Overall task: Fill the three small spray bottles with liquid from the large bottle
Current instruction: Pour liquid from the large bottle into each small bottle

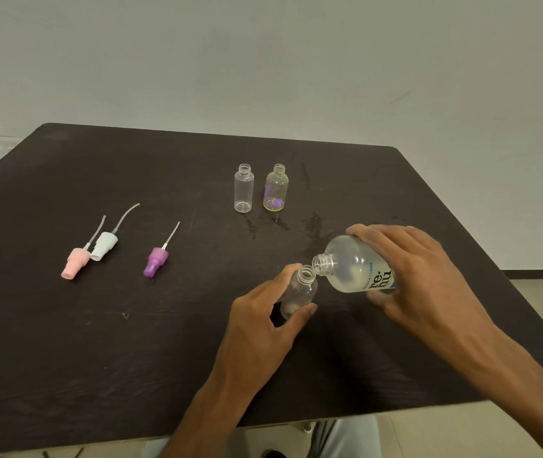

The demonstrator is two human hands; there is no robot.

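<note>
My left hand (263, 312) grips a small clear spray bottle (300, 289), uncapped and standing on the dark table (98, 342). My right hand (418, 276) holds the large clear bottle (352, 264) tipped to the left, its open mouth touching the small bottle's neck. Clear liquid lies in the large bottle's lower side. Two more small bottles stand open farther back: a clear one (243, 189) and a yellowish one (276, 188) with a purple glint inside.
Three spray heads with dip tubes lie at the left: pink (73, 261), white (104, 246) and purple (155, 261). Wet streaks (300, 223) mark the table in front of the two standing bottles. The table's front edge is near my body.
</note>
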